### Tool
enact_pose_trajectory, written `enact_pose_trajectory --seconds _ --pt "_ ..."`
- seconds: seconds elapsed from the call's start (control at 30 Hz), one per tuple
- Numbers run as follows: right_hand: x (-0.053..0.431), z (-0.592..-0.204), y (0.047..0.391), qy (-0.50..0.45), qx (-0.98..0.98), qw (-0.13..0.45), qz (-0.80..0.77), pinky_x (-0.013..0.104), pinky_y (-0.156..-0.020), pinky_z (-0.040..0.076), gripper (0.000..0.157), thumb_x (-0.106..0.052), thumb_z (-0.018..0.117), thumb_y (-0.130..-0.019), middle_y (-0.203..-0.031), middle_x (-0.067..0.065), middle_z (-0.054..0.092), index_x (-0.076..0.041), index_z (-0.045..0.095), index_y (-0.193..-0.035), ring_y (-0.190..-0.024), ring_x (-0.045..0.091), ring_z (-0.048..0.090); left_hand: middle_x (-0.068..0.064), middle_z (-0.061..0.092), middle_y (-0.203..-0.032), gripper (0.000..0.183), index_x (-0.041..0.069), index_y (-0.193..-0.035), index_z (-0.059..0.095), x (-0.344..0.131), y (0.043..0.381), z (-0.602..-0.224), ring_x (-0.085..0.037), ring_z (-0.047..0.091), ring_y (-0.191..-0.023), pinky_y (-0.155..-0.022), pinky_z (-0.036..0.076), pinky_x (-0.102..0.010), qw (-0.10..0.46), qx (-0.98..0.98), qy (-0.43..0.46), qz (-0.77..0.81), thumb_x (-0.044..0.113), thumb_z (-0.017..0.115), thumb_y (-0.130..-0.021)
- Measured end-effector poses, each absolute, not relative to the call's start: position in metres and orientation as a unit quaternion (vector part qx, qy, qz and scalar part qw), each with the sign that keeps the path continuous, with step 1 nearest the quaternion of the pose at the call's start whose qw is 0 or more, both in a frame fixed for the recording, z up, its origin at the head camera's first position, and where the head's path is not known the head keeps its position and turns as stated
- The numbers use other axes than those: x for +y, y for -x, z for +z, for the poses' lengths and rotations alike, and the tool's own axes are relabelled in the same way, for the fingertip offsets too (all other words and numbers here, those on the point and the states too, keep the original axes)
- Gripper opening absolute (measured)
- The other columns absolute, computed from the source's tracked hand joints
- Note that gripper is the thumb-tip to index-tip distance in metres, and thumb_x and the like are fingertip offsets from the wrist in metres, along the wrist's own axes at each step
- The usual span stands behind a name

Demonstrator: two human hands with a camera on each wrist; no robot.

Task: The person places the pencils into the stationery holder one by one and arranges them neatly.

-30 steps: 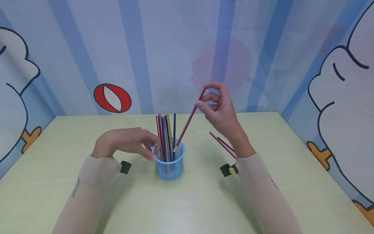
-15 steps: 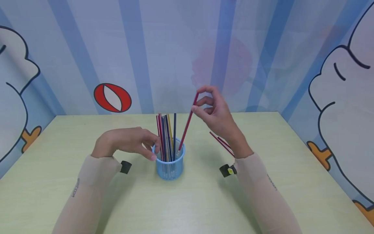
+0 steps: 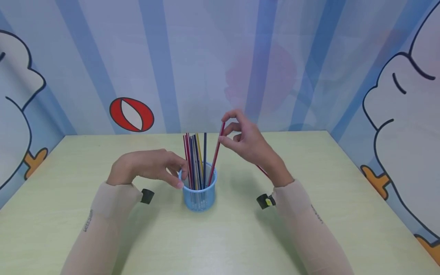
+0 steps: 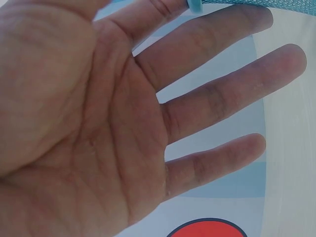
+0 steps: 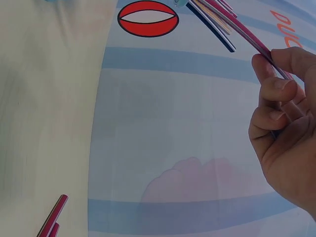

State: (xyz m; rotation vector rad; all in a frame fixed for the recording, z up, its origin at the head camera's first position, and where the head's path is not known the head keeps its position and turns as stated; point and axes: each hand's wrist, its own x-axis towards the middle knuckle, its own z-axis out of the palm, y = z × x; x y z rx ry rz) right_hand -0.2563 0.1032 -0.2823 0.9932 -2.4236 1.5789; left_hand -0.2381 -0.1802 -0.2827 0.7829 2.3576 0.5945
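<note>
A light blue, mesh-like cup point(image 3: 199, 201) stands on the table, with several red, dark blue and yellow pencils point(image 3: 194, 156) upright in it. My left hand point(image 3: 148, 166) holds the cup's left rim between thumb and index finger; in the left wrist view its other fingers point(image 4: 212, 101) stretch out loosely. Above and right of the cup, my right hand point(image 3: 248, 140) pinches a red pencil point(image 3: 215, 157) near its top. That pencil leans slightly right, its lower end inside the cup. Partly hidden behind my right wrist, red pencils point(image 5: 53, 217) lie on the table.
The pale table point(image 3: 220, 240) ends at a blue striped backdrop point(image 3: 206, 68) with a red and white oval point(image 3: 131, 114) printed on it. White cartoon figures point(image 3: 402, 145) are printed on both sides.
My right hand has moved left and down, carrying the red pencil deeper into the cup and more upright. My left hand has stayed at the rim.
</note>
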Motion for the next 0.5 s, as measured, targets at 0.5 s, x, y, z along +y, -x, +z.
enact_pose_trajectory --seconds 0.5 --pt "0.0957 -0.2862 0.2543 -0.331 -0.821 0.006 0.465 0.032 -0.053 0.043 0.036 -0.010 0.068 -0.095 -0.092 0.002 0.069 -0.016 0.045 -0.122 -0.050 0.022 0.044 -0.003 0.065 -0.127 0.019 0.022 -0.101 0.065 -0.1799 0.2384 -0.2822 -0.023 0.061 -0.115 -0.098 0.048 -0.051 0.292 0.882 -0.294 0.222 0.033 0.076 -0.089"
